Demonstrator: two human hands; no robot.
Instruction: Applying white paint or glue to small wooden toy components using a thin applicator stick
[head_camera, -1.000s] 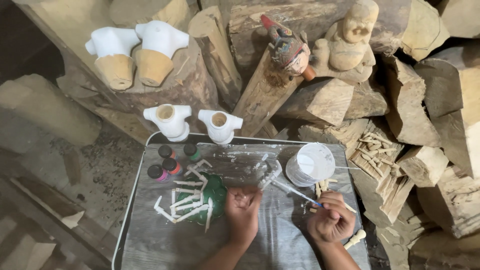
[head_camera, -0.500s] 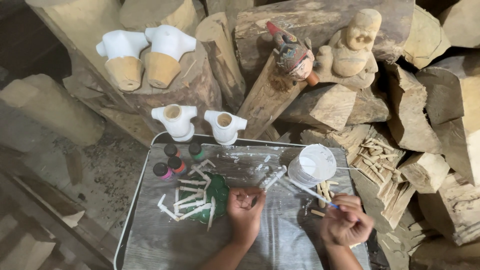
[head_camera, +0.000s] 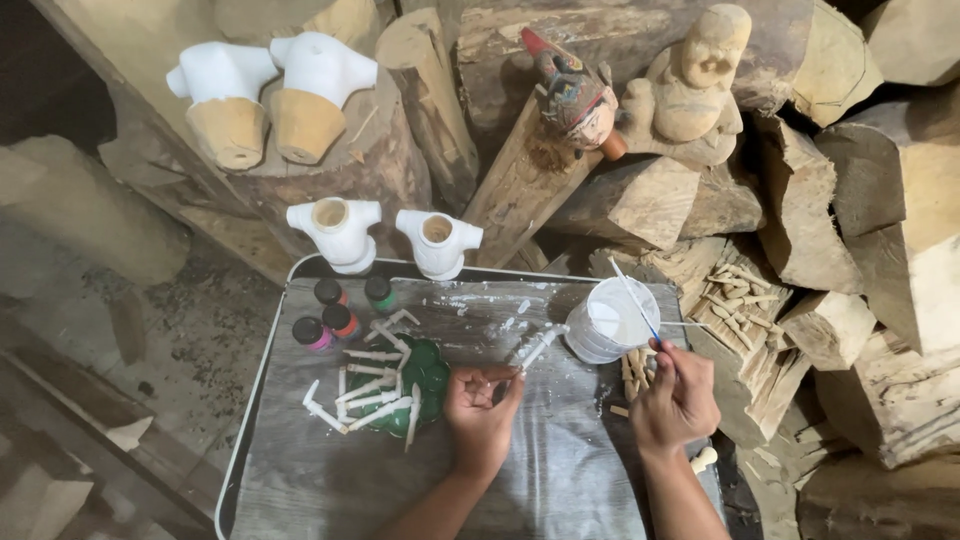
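Left hand (head_camera: 482, 405) pinching a small white-painted peg (head_camera: 537, 347) by its lower end, fingers curled shut around it, tip angled up and away toward the cup. Held that way, by the look of it, to keep wet paint off the skin and turn the bare side to the brush. Right hand (head_camera: 678, 395) closed on a thin brush (head_camera: 634, 297), gripped low on the handle like a pen, bristle end slanting up over the white cup (head_camera: 610, 320). Cup parked just beside the right hand, at the right edge of the desk (head_camera: 560, 480), likely for short dips.

Peg slender, stick-like, coated white along most of its length, hovering above the desk between the left hand and the cup. Whether its gripped end is painted: cannot tell.

Finished white pegs (head_camera: 365, 395) laid out apart from one another on a green dish (head_camera: 425, 372), left of the left hand, seemingly to dry without sticking. Four small paint bottles (head_camera: 340, 305) with dark caps clustered near the far left corner, out of the way. Bare wooden pegs (head_camera: 634, 368) heaped close under the cup. Two white-coated torso shapes (head_camera: 385, 235) standing upright just past the far edge of the desk. Behind, stacked logs (head_camera: 640, 200) carrying a painted puppet head (head_camera: 575, 95) and an unpainted carved figure (head_camera: 695, 80).
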